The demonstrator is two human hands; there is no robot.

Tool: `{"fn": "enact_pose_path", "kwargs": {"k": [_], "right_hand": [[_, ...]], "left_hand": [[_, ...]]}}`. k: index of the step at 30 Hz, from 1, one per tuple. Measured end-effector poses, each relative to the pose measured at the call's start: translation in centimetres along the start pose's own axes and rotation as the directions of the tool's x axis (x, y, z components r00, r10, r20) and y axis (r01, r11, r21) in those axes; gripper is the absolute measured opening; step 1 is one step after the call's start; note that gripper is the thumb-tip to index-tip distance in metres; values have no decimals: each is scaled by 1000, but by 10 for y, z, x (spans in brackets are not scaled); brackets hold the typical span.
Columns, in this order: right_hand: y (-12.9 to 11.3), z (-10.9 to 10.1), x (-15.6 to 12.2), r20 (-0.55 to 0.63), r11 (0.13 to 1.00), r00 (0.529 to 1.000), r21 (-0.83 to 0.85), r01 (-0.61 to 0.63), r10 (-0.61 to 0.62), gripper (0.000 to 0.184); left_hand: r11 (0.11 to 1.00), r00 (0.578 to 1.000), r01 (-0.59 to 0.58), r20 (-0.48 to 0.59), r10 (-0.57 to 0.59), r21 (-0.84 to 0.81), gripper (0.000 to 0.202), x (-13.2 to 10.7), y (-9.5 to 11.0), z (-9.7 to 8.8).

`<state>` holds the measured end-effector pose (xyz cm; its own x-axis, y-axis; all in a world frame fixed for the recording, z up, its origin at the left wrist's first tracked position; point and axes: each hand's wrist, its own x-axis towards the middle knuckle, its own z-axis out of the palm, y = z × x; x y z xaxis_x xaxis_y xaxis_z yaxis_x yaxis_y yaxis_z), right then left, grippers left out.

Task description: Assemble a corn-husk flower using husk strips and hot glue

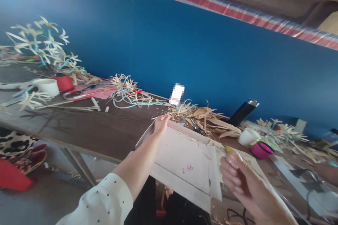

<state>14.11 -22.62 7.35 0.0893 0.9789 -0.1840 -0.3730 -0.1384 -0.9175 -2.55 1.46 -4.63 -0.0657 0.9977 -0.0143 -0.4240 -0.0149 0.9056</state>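
A shallow cardboard box (179, 153), with "2.46." written in red on its inner face, is tilted over the near edge of the table. At its far left corner, my left hand (161, 123) is closed on the box wall. My right hand (237, 175) is curled beside the box's right side. A small yellow piece (229, 149) shows at its thumb and forefinger, but what the fist holds is mostly hidden. Dry husk strips (203, 114) and scissors (198, 128) lie just beyond the box.
The brown table (116, 123) runs along a blue partition (211, 63). Pale husk flowers (42, 38), a white cup (49, 87) and a red pouch (63, 82) stand left. On the right are a black flask (241, 113), another cup (248, 136), a pink pouch (261, 149) and a person's hand (326, 173).
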Motion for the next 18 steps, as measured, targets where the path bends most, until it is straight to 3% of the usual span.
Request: {"fn": "enact_pose_path", "kwargs": {"k": [8,13,16,18], "right_hand": [[6,11,14,-51,998,997,-22,56,-57,28],[3,34,48,-20,989,994,-98,108,-110,30],[3,52,77,-19,979,990,-148,137,-142,37],[5,62,97,-23,968,986,-200,155,-163,40]], "left_hand": [[992,1000,-7,4,6,122,34,-2,1,-1],[982,994,-69,97,53,175,33,-15,15,3],[998,971,-57,232,50,23,34,-28,30,8],[996,927,23,374,10,-84,38,-36,39,9]]}}
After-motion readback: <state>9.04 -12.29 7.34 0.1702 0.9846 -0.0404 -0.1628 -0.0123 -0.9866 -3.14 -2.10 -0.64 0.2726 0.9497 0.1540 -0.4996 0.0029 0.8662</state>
